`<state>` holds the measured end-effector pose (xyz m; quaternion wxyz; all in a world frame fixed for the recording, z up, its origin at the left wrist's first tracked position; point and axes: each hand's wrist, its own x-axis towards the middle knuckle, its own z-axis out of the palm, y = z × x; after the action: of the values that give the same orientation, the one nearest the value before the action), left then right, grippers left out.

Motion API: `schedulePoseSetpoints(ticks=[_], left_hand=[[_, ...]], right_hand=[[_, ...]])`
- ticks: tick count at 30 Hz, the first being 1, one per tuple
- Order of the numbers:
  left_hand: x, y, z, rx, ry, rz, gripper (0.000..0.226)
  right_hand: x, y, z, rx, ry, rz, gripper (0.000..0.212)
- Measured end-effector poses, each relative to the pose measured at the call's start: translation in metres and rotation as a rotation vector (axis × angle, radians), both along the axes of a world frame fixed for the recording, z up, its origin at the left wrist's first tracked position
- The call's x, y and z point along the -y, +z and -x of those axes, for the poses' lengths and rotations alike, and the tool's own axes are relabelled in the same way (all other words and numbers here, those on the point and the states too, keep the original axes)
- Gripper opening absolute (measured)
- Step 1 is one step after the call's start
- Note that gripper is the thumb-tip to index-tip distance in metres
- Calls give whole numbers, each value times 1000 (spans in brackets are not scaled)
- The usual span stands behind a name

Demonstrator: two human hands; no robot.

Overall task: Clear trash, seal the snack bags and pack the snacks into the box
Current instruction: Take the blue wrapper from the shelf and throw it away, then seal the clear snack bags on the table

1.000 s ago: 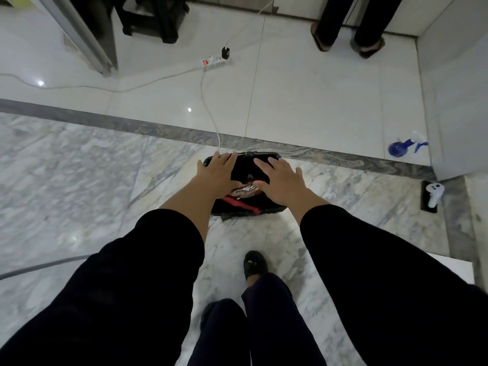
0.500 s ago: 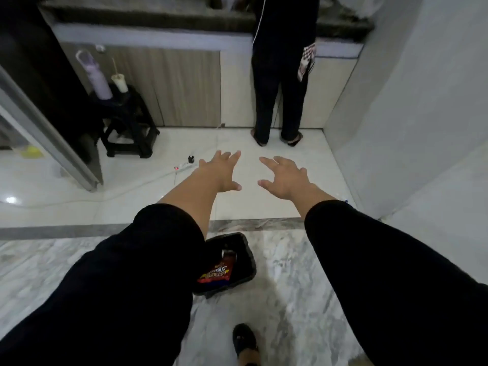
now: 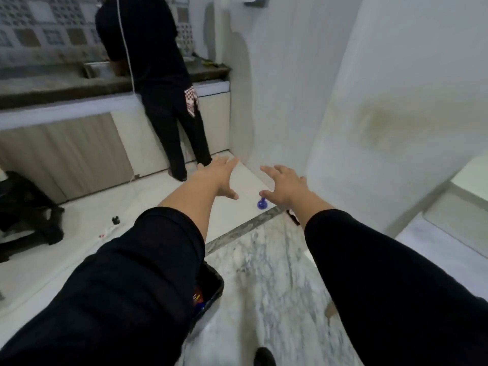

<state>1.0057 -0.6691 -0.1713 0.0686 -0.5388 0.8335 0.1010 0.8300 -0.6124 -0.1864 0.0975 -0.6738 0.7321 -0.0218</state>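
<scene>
Reaching forward at mid-frame, the left hand [image 3: 220,178] is spread wide with fingers straight and thumb out, holding nothing and touching nothing. The right hand [image 3: 286,184], just to its right, is likewise wide open, fingers splayed and slightly bent, empty and clear of any surface. Both forearms wear black sleeves that fill the lower half of the frame. The box [image 3: 211,291], a dark tray-like container, sits on the marble floor [image 3: 269,273] at lower centre, well below both hands and largely hidden behind the left sleeve; only its right rim and corner show. Inside it a snack bag [image 3: 198,299] shows as a sliver of red, yellow and blue; its printing is too blurred and too covered to read. A small blue bottle [image 3: 262,204] stands on the white tiles just below the right hand's thumb. A black stool [image 3: 29,215] stands at the left edge, with a power strip [image 3: 107,231] and a black plug [image 3: 115,220] on the tiles near it. In the upper left, another person [image 3: 155,75] in black stands facing a kitchen counter [image 3: 52,88], a red-and-white checked cloth [image 3: 190,101] hanging at the hip.
</scene>
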Motion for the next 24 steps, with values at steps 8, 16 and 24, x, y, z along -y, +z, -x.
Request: schedulePoseSetpoints(ticks=[8, 16, 24], left_hand=[[-58, 12, 124, -15, -315, 24, 107], [-134, 21, 273, -33, -569, 43, 108], [-226, 25, 435, -119, -760, 34, 108]], right_hand=[[-106, 16, 103, -3, -307, 33, 70], [-219, 26, 221, -30, -587, 56, 68], [-335, 38, 352, -67, -789, 65, 69]])
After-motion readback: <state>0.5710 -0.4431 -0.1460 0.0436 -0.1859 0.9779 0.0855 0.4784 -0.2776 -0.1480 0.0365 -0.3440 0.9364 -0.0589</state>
